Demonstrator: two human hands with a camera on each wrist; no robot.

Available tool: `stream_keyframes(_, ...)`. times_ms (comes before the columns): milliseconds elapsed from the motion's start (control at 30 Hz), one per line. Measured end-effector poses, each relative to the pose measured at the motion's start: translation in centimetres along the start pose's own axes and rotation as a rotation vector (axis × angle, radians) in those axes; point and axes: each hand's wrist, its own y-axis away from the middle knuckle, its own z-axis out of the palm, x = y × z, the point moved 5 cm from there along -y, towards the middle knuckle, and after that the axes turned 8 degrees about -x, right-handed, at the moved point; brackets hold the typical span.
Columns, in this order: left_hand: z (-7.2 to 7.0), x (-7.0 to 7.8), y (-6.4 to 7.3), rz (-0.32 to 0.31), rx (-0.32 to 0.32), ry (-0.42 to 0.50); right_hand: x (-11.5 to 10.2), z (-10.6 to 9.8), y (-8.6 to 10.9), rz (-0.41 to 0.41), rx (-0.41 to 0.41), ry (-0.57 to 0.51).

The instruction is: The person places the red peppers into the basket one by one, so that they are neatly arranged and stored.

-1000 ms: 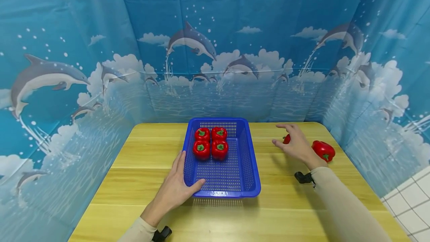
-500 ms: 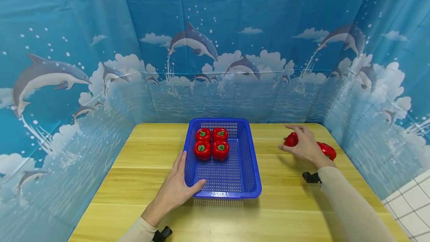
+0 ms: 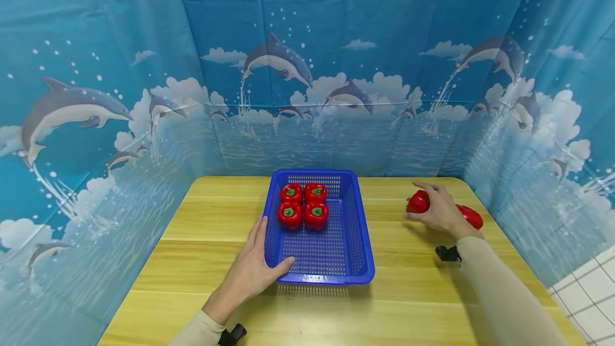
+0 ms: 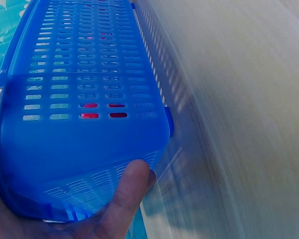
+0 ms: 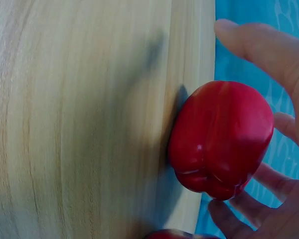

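My left hand [image 3: 253, 268] holds the near left corner of a blue perforated plastic basket [image 3: 359, 228], thumb over the front rim and fingers along the left side. In the left wrist view, fingers [image 4: 129, 191] lie against the basket's outer wall [image 4: 79, 144]. Several red bell peppers [image 3: 316, 215] stand upright in its far left part, green stems up. At the right, my right hand [image 3: 441, 211] arches around a red bell pepper [image 3: 418, 202] lying on its side. In the right wrist view, the thumb [image 5: 254, 42] stands apart from that pepper [image 5: 222, 137], with the other fingers spread beyond it.
Another red bell pepper [image 3: 471, 217] lies on the table behind the right hand, partly covered by it. The wooden table [image 3: 216, 202] carries everything. A blue curtain with dolphins [image 3: 307, 143] hangs along the far and side edges.
My right hand has moved to the right and slightly down around the nearer loose pepper, which now shows more between thumb and fingers. The left hand and the basket have stayed in place.
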Motion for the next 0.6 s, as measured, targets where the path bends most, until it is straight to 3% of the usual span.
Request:
stream_keyframes(300, -0.09, 0.08, 0.13, 0.000, 0.003, 0.009, 0.30, 0.44, -0.02, -0.020, -0.005, 0.027)
stream_keyframes(600, -0.09, 0.07, 0.13, 0.005, 0.008, 0.004, 0.38, 0.31, 0.04, -0.043, 0.055, 0.023)
